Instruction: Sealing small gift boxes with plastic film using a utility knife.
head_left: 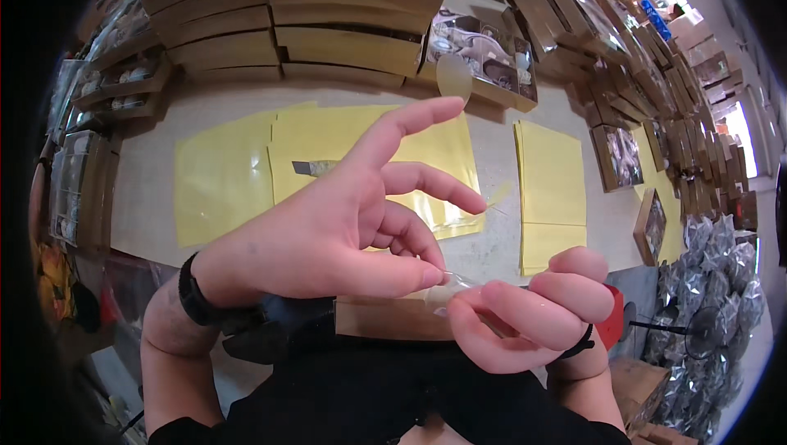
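Note:
Over the table, my left hand [344,215] has its thumb and a lower finger pinched together, with the index and middle fingers stretched out. A translucent round piece [454,78] appears at its index fingertip, and a small pale see-through piece [499,194] at the middle fingertip. My right hand [533,310] is closed, its fingertips pinching too. Between the two pinches runs a small clear film piece [461,280]; its exact kind cannot be made out. Below them, close to my body, lies a brown cardboard box [393,319], partly covered by my hands.
Yellow sheets [221,179] lie across the table, with a grey-bladed cutter [310,168] on them. Another yellow stack [553,191] lies to the right. An open box of items [484,56] stands behind. Stacked brown boxes [348,15] line the back; clear-wrapped packages [713,297] fill the right.

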Motion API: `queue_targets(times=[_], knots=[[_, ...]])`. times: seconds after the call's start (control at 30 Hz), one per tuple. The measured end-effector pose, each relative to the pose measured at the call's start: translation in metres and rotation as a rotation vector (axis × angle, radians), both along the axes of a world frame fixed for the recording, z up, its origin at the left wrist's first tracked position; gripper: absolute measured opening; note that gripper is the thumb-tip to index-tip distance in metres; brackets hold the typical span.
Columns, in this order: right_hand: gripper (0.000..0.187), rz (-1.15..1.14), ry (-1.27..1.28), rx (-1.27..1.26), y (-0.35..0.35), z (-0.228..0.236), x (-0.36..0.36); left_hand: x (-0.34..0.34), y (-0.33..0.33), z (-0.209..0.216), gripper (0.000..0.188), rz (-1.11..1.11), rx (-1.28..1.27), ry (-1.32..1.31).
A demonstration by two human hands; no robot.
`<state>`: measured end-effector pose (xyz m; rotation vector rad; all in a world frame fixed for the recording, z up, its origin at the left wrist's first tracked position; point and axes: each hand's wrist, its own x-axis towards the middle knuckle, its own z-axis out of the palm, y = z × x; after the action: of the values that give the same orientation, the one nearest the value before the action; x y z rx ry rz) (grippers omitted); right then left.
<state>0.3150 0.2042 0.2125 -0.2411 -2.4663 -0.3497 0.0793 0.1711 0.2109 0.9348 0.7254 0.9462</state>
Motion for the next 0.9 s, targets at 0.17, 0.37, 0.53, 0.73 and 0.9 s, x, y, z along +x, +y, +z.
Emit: queue_targets(times=[0.17, 0.37, 0.53, 0.73, 0.9], knots=[[0.036, -0.035, 0.003, -0.037, -0.004, -0.002, 0.011, 0.013, -0.004, -0.004, 0.104, 0.03, 0.001, -0.11], [0.031, 0.017, 0.163, -0.104, -0.006, -0.009, 0.005, 0.01, -0.011, -0.013, 0.106, 0.131, 0.008, -0.119], [0.031, -0.022, 0.176, -0.146, -0.005, -0.005, 0.008, 0.009, -0.014, -0.007, 0.106, 0.211, 0.092, -0.054], [0.027, 0.041, 0.197, -0.178, 0.003, -0.009, 0.002, 0.008, -0.014, -0.01, 0.103, 0.27, 0.184, -0.003], [0.014, 0.225, 0.016, -0.68, 0.053, -0.02, -0.01, -0.016, -0.028, -0.025, 0.093, 0.671, 0.237, 0.204]])
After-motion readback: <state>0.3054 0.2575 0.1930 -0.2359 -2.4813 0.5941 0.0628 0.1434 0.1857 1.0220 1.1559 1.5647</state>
